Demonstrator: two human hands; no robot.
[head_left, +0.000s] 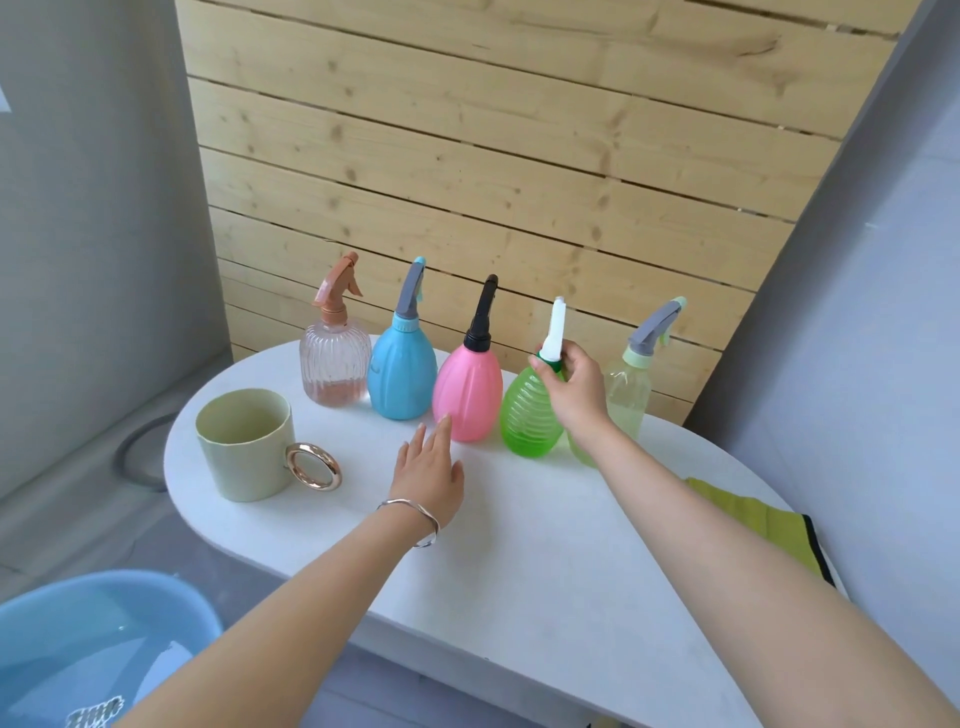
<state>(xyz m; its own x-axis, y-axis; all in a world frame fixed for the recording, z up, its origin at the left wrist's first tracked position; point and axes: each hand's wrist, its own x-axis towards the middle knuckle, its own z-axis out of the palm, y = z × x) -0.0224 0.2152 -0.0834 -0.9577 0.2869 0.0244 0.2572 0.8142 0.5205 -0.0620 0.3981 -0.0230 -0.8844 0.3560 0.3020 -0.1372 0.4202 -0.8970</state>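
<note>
Right hand (574, 389) pinches the green spray bottle (530, 415) by its neck at frame centre, left hand (431, 470) flat and relaxed nearby; a careless lift could topple the pink bottle (466, 395) beside it.

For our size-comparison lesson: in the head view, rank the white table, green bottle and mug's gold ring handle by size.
1. white table
2. green bottle, spray head included
3. gold ring handle

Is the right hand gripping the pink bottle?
No, the right hand grips the neck of the green bottle, which stands next to the pink bottle.
</note>
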